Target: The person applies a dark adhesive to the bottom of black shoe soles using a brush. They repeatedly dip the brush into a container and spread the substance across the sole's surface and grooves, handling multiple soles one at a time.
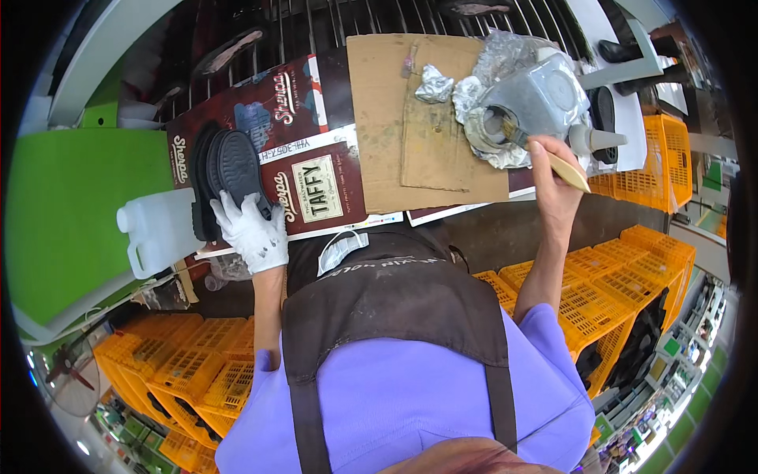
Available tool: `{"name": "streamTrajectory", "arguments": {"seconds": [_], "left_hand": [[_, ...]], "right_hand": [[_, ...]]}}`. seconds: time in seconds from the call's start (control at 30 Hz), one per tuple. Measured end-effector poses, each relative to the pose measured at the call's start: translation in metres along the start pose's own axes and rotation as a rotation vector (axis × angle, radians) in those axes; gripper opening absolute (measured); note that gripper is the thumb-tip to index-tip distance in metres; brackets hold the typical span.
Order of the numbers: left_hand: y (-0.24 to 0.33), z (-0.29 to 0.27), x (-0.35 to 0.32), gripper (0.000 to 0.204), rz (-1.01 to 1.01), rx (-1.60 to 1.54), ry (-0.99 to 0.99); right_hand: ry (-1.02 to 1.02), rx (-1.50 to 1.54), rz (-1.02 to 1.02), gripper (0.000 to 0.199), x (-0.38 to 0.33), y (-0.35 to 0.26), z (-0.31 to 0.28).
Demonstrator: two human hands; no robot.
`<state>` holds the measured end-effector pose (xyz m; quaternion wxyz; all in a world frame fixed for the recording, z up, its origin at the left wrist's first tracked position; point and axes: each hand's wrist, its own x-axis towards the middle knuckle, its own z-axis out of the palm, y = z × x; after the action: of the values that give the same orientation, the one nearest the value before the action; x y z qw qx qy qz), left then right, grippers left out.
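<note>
At the left, my left hand [251, 231] wears a white glove with dark smudges on its fingertips. Its fingers and thumb grip the near end of the top black shoe sole [237, 162], which lies on a stack of similar soles. My bare right hand [554, 178] is closed round the pale wooden handle of a brush [570, 174]. The brush's bristles dip into the mouth of a small round pot [496, 126] wrapped in crumpled foil. What the pot contains is hard to make out.
Brown cardboard [379, 118] lies under the pot, beside a foil ball [433, 84]. A clear plastic bottle [545, 95] leans by the pot. Left of the soles stands a white jug [158, 229]. Orange crates [608, 292] surround me, and a metal rack [316, 28] runs behind.
</note>
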<state>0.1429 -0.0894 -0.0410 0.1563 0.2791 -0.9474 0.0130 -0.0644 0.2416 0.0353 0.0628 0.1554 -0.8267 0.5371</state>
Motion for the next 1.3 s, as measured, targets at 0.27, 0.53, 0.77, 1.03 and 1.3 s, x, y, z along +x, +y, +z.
{"name": "streamTrajectory", "arguments": {"seconds": [0.27,0.53,0.77,1.03,1.3], "left_hand": [[0.016,0.004,0.003,0.059,0.103,-0.338,0.075],[-0.010,0.008,0.025,0.035,-0.351,-0.648,-0.233],[0.034,-0.026,0.046,0.033,-0.745,-2.041,-0.356],[0.079,-0.020,0.068,0.056,-0.515,-2.405,-0.729],[0.105,-0.023,0.081,0.068,-0.229,-2.522,-0.688]], "right_hand": [[-0.071,-0.346,-0.098,0.008,0.015,0.023,0.027],[0.016,0.040,0.311,0.018,0.012,0.028,0.019],[0.114,0.130,0.380,0.017,-0.003,0.024,0.019],[0.119,0.106,0.402,0.019,-0.004,0.014,0.012],[0.096,0.213,0.390,0.016,-0.008,0.016,-0.005]]}}
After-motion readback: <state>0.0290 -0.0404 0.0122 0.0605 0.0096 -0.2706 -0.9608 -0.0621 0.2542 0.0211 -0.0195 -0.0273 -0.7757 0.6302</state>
